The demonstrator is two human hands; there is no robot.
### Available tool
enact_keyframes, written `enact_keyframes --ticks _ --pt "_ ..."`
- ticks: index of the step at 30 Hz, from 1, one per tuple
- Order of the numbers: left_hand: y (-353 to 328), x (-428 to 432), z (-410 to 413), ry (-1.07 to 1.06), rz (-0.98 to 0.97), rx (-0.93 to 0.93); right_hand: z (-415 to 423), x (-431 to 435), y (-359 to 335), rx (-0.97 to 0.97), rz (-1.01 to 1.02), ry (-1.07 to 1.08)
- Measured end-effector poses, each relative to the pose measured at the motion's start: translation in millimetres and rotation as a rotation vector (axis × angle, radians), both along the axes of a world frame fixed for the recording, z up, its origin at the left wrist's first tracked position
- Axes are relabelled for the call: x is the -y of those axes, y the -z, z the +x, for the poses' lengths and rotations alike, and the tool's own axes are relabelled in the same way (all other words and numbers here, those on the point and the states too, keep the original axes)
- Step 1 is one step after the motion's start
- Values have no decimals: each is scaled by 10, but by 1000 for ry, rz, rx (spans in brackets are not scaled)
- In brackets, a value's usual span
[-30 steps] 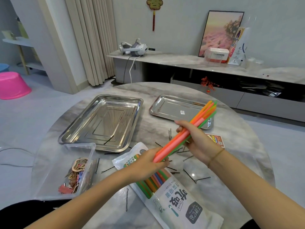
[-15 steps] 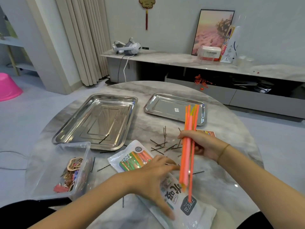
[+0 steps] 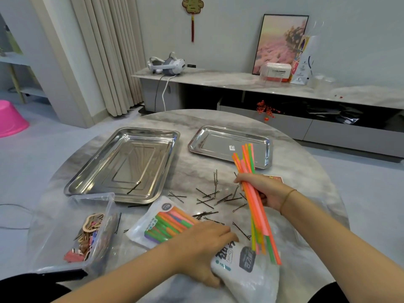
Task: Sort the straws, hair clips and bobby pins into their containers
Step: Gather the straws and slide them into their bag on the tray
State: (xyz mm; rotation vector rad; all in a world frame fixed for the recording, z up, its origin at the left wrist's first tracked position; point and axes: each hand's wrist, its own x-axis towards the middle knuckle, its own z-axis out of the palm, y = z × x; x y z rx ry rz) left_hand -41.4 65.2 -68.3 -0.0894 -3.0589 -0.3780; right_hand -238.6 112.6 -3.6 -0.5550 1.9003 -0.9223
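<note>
My right hand (image 3: pixel 261 190) grips a bundle of orange, pink and green straws (image 3: pixel 254 204), held nearly upright above the table. My left hand (image 3: pixel 204 248) presses down on the white straw bag (image 3: pixel 166 224), which still holds several straws. Black bobby pins (image 3: pixel 209 199) lie scattered on the marble table between my hands. One bobby pin (image 3: pixel 133 188) lies in the large steel tray (image 3: pixel 96 182). A smaller steel tray (image 3: pixel 218 133) sits at the back right. Hair clips (image 3: pixel 88 239) fill a clear plastic box (image 3: pixel 96 197) at the front left.
The round marble table (image 3: pixel 306 171) drops off on all sides. A small orange card (image 3: pixel 276 178) lies behind my right hand. A low cabinet with a headset (image 3: pixel 166 65) and a framed picture (image 3: pixel 279 43) stands beyond the table.
My right hand swung the straw bundle from slanting to nearly upright and carried it right. My left hand let go of the straws and came down onto the bag.
</note>
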Motion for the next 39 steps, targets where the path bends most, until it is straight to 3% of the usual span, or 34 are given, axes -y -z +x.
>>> enact_keyframes --ticks 3,11,17,25,29,32,39 --pt "-78 71 -49 -105 49 -140 -10 46 -12 132 -144 85" --pt "-335 236 -62 -312 258 -433 -244 70 -497 751 -788 502" --pt "-497 341 -39 -419 478 -815 -330 15 -660 735 -868 566" --pt "-735 504 51 -413 381 -1105 -57 87 -780 918 -1016 491" --pt "-778 673 34 -416 164 -1253 129 86 -896 831 -1052 498" --pt "-831 803 74 -446 192 -1298 247 91 -966 741 -1119 491" --pt "-893 1056 208 -565 -86 -1232 390 97 -1000 448 -1210 534"
